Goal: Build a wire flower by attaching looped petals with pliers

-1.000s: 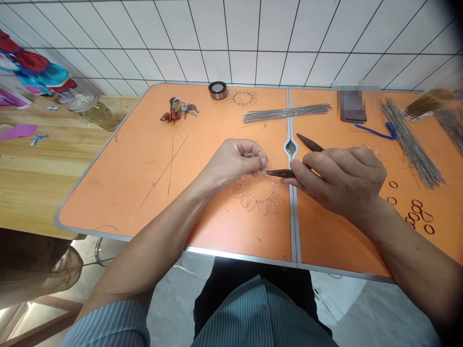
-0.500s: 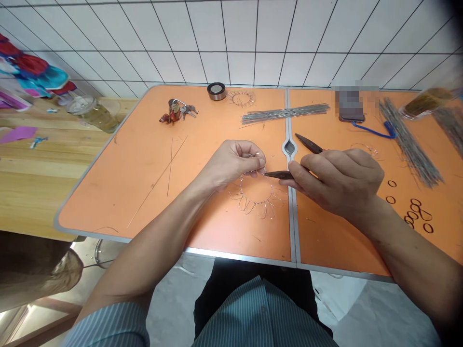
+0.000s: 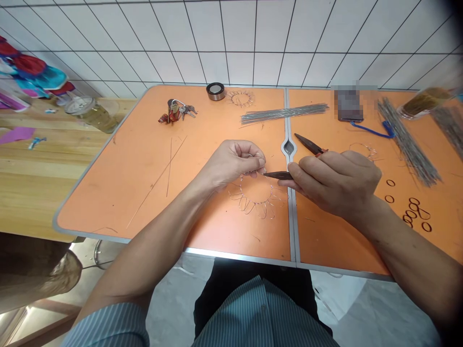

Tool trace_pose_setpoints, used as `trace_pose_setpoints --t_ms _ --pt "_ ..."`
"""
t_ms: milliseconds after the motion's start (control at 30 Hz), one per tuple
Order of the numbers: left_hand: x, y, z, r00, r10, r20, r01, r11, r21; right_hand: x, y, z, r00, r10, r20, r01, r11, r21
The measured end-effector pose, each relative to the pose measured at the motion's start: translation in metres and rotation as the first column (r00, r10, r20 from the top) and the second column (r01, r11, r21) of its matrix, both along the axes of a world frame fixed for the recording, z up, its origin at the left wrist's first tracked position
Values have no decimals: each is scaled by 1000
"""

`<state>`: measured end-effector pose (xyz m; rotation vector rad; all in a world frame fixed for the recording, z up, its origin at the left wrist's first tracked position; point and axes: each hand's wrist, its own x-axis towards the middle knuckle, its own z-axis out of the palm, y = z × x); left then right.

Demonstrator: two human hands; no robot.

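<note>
One pliers tip (image 3: 278, 175), axis crosswise, points left toward wire ring (image 3: 256, 202)

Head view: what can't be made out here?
- Wire ring: head view, part nearest the left hand hidden by its fingers.
- Pliers: head view, handles hidden by the right hand; one pair or two, unclear.
- Wire at the lower plier tip: head view, too small to tell if gripped.
- Phone: head view, top pixelated.
- Far-right bundle: head view, blurred, cut off by edge.
</note>
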<state>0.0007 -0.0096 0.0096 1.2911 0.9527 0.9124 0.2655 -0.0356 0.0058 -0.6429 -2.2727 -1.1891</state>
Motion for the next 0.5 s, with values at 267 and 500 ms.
trace_pose_setpoints --t_ms 267,500 --pt "-1 1 -1 999 30 30 -31 999 26 1 2 -4 998 -33 -57 31 999 -28" --pt "-2 3 -6 992 75 106 -86 991 101 2 0 -2 993 -40 -108 30 995 -90"
